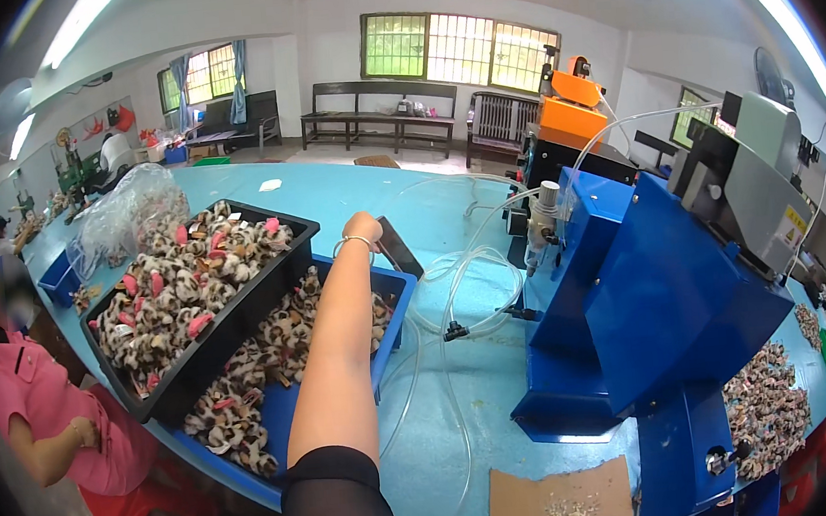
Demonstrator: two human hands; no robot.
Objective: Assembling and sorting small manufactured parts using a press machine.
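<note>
My left arm, in a black sleeve, reaches out over a blue bin (387,358) to its far end. At that end my left hand (363,227), with a bracelet at the wrist, is closed at the edge of a dark phone (399,249). The phone stands tilted by the bin's far corner, and my fingers are partly hidden behind the hand. Small brown, white and black fluffy pieces (287,333) fill much of the bin. A black tray (307,230) heaped with similar pieces, some with pink parts, rests over its left side. My right hand is out of view.
A blue machine (661,285) with an orange unit (573,121) stands at right, beside coiled clear hoses (474,282). Cardboard (556,491) lies in front. More small pieces (765,409) are piled far right. A person in pink (63,407) sits at left by a plastic bag (124,210).
</note>
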